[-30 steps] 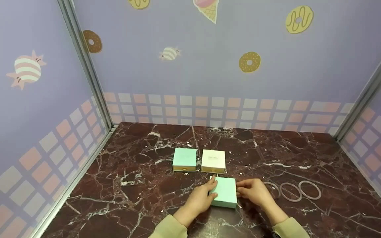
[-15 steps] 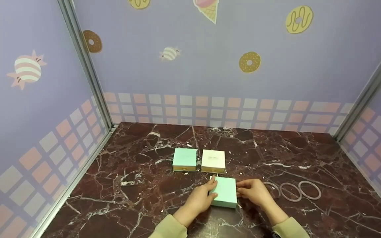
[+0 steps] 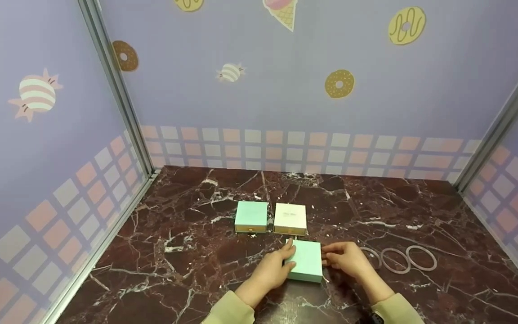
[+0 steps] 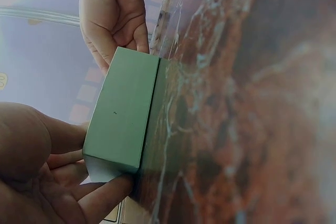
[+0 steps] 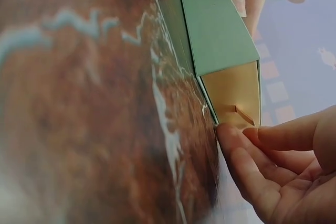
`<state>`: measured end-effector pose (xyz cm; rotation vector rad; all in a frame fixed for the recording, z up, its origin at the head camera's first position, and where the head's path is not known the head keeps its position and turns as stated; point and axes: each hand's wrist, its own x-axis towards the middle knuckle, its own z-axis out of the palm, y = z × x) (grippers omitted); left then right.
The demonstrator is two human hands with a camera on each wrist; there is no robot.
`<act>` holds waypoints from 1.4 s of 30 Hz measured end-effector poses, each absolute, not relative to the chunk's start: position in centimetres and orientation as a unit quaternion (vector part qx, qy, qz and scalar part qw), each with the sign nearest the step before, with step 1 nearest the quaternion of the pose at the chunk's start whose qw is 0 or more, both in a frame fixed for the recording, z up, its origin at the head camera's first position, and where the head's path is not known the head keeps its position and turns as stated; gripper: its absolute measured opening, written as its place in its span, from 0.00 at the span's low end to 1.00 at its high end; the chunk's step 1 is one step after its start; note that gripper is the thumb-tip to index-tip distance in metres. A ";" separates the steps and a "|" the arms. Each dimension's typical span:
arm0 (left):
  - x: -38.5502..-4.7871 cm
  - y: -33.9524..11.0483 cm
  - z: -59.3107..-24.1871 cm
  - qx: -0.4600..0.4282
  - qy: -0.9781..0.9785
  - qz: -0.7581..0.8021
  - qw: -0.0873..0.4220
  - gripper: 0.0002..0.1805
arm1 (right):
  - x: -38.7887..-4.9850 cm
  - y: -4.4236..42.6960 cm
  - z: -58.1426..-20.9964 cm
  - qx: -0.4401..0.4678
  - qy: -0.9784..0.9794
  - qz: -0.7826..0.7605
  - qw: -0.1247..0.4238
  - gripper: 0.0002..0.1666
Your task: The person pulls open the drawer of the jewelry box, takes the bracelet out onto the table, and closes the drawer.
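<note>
In the head view a mint-green drawer box (image 3: 306,260) lies on the marble-patterned table. My left hand (image 3: 269,271) grips its left side, with the thumb at the top edge. On the right side my right hand (image 3: 346,259) is at the gold drawer front (image 5: 228,87). The right wrist view shows its thumb and index finger pinching at the small pull tab (image 5: 244,115), partly hidden by the fingertips. The drawer looks pushed in. Seen from the left wrist, the box's plain green long side (image 4: 121,108) faces the camera.
Behind stand a second green drawer box (image 3: 251,215) and a cream one (image 3: 290,217), gold fronts facing me. To the right lie pale rings (image 3: 395,261), one partly behind my right hand. Patterned walls (image 3: 286,108) enclose the table (image 3: 187,261) at the back and sides.
</note>
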<state>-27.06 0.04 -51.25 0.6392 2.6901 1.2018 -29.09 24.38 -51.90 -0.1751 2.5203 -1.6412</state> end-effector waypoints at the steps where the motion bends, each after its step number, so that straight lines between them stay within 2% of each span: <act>1: -27.1 0.0 -51.2 0.213 0.891 0.397 0.063 0.29 | -29.1 24.4 -51.9 -0.055 0.831 -0.549 0.066 0.17; 5: -27.2 0.0 -51.1 0.211 0.891 0.397 0.068 0.31 | -29.6 24.7 -52.0 -0.045 0.814 -0.574 0.074 0.19; 11: -27.5 0.2 -51.0 0.198 0.898 0.385 0.080 0.44 | -30.5 24.4 -52.1 -0.018 0.788 -0.610 0.081 0.21; 14: -27.6 0.2 -51.0 0.200 0.901 0.378 0.080 0.47 | -30.9 24.0 -52.2 -0.003 0.780 -0.621 0.075 0.20; 22: -27.5 0.3 -51.0 0.206 0.903 0.370 0.070 0.45 | -31.9 23.2 -52.5 0.007 0.800 -0.597 0.057 0.18; 31: -27.3 0.3 -50.8 0.200 0.902 0.376 0.075 0.45 | -32.4 23.4 -52.7 -0.064 0.824 -0.559 0.071 0.19; 42: -27.4 0.0 -51.0 0.179 0.907 0.377 0.053 0.44 | -31.6 23.8 -52.4 -0.053 0.833 -0.546 0.072 0.18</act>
